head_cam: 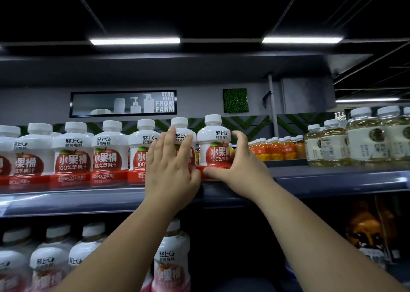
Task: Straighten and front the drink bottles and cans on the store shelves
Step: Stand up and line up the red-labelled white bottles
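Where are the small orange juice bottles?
Head view, right of centre: the orange juice bottles stand on the upper shelf, between the apple juice bottle the right hand grips and the pale yellow bottles.

The apple juice bottles (73, 156) in front of me read 轻上, 水果桶 and 100%苹果汁 — the wall sign (123, 103) behind them says STRAIGHT FROM FARM.

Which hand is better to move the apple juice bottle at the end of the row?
Right. The right hand curls round that end bottle, while the left hand lies flat on the neighbouring bottle.
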Demonstrator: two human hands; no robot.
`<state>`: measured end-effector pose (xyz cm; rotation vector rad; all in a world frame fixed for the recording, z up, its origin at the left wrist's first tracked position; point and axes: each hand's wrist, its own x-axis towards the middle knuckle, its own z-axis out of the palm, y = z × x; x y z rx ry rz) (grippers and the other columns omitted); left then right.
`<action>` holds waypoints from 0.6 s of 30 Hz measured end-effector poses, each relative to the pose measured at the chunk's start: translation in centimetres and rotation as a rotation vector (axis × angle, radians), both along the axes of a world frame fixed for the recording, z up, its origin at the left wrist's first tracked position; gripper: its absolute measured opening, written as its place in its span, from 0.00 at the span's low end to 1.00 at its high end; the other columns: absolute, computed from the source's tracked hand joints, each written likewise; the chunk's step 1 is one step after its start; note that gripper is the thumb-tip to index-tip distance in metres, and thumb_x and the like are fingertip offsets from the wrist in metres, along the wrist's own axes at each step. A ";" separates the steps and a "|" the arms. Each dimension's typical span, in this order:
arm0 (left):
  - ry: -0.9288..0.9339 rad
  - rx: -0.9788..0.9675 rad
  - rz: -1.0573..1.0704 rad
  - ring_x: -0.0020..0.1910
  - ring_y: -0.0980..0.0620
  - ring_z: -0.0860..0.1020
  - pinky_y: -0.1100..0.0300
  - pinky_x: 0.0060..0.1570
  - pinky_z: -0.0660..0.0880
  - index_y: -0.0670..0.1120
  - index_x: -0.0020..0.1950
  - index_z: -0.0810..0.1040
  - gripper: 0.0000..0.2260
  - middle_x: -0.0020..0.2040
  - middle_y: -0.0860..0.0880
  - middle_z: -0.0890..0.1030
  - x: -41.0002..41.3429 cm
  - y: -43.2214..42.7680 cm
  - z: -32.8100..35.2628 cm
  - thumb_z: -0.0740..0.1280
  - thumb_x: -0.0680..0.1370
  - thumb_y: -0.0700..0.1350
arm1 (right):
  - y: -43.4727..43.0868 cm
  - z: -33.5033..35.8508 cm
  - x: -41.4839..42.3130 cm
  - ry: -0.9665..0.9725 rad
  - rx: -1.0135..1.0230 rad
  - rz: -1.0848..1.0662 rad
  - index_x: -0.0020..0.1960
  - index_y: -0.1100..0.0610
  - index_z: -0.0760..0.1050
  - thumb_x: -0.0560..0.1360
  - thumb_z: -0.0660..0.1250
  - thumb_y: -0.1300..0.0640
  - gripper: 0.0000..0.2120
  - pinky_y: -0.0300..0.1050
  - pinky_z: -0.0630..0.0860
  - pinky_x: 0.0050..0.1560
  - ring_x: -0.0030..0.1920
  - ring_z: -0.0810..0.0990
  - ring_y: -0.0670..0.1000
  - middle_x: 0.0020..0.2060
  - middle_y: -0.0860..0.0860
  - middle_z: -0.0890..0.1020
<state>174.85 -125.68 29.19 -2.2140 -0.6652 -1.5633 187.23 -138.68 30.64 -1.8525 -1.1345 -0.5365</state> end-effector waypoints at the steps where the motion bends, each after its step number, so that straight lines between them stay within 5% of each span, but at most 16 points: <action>1: -0.001 0.000 0.001 0.78 0.44 0.49 0.49 0.76 0.42 0.56 0.77 0.55 0.34 0.80 0.45 0.51 0.0 0.0 0.0 0.56 0.71 0.57 | 0.0 -0.1 -0.1 -0.026 -0.015 -0.016 0.77 0.40 0.37 0.67 0.69 0.30 0.53 0.55 0.73 0.63 0.68 0.73 0.55 0.74 0.49 0.68; 13: 0.050 -0.011 0.015 0.79 0.45 0.44 0.50 0.76 0.41 0.57 0.79 0.49 0.34 0.81 0.46 0.44 -0.1 0.0 -0.1 0.51 0.73 0.58 | -0.3 -0.2 -0.1 -0.104 -0.089 -0.042 0.78 0.42 0.37 0.74 0.64 0.32 0.46 0.54 0.70 0.63 0.68 0.73 0.55 0.74 0.49 0.69; 18: 0.069 -0.011 0.003 0.79 0.45 0.46 0.48 0.76 0.44 0.58 0.79 0.50 0.30 0.81 0.45 0.46 -0.5 -0.1 -1.1 0.47 0.77 0.60 | 0.0 -1.2 -0.1 -0.344 -0.017 -0.136 0.80 0.48 0.38 0.74 0.61 0.33 0.46 0.54 0.64 0.70 0.71 0.68 0.54 0.73 0.51 0.66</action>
